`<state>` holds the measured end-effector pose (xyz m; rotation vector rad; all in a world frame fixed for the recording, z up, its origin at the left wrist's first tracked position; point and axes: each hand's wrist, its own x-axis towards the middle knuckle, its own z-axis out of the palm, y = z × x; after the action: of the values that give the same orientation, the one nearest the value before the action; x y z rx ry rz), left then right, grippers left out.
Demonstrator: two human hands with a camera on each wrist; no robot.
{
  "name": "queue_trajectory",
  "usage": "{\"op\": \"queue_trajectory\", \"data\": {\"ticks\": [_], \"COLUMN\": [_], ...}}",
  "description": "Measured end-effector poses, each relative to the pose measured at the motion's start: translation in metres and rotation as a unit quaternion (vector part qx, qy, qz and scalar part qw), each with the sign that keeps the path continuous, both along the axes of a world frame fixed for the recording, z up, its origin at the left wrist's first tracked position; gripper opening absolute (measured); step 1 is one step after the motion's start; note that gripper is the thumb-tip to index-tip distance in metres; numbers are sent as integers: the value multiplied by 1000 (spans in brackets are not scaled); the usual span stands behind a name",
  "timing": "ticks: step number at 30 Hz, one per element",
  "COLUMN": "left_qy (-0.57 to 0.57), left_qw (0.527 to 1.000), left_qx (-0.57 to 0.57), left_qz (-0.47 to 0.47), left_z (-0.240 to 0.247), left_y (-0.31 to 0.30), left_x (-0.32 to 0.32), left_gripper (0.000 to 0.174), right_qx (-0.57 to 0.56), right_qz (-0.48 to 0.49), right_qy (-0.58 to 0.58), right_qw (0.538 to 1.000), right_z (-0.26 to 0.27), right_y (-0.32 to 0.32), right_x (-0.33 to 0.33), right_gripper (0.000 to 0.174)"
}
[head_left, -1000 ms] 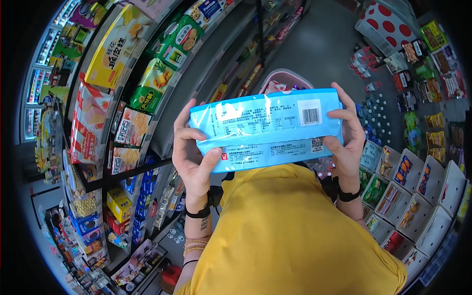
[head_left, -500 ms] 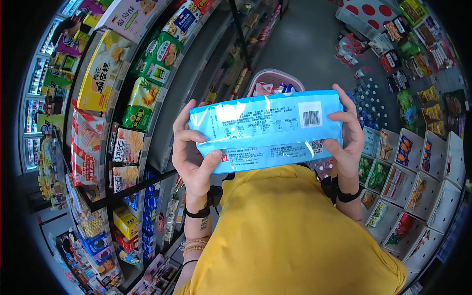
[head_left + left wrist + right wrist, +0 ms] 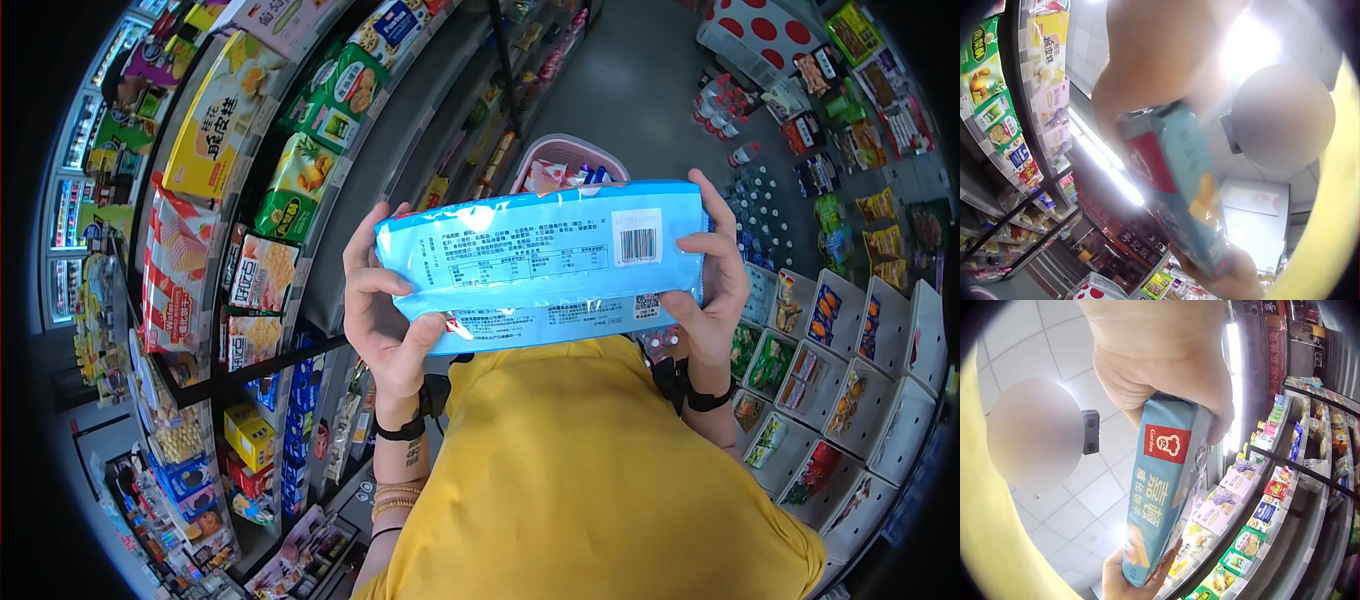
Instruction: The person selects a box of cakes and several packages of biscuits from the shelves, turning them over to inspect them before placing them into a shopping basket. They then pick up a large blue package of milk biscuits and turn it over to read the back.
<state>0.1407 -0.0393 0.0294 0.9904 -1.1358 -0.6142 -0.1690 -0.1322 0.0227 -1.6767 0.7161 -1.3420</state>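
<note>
A light-blue packet of wafer biscuits (image 3: 530, 255) is held level in front of the yellow shirt, its printed back with a barcode facing up in the head view. My left hand (image 3: 388, 310) grips its left end, thumb on the near side and fingers over the far side. At the other end my right hand (image 3: 717, 290) grips it likewise, fingertips beside the barcode. A red logo patch shows on the packet's side (image 3: 1147, 500) in the right wrist view. In the left wrist view the packet (image 3: 1179, 181) slants between both hands.
Shelves on the left hold boxed and bagged snacks, such as a yellow box (image 3: 222, 125) and a red-white wafer bag (image 3: 178, 270). A pink basket (image 3: 575, 145) with packages sits beyond the packet. White bins (image 3: 885, 385) of snacks and several bottles (image 3: 755, 205) are on the right.
The head view has swung slightly, first moving the shelves and basket left, then partly back right. The packet looks a little larger now. Both hands keep their hold on it.
</note>
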Motion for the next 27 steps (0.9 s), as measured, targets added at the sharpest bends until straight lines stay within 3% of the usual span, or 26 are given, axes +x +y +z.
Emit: {"op": "queue_trajectory", "data": {"ticks": [27], "left_qy": [8], "left_qw": [996], "left_qx": [18], "left_qz": [89], "left_z": [-5], "left_y": [42], "left_x": [21], "left_gripper": [31], "right_qx": [41], "right_qz": [104], "right_qy": [-7], "right_qw": [994], "right_z": [-2], "right_y": [-12], "right_x": [45], "right_gripper": [38]}}
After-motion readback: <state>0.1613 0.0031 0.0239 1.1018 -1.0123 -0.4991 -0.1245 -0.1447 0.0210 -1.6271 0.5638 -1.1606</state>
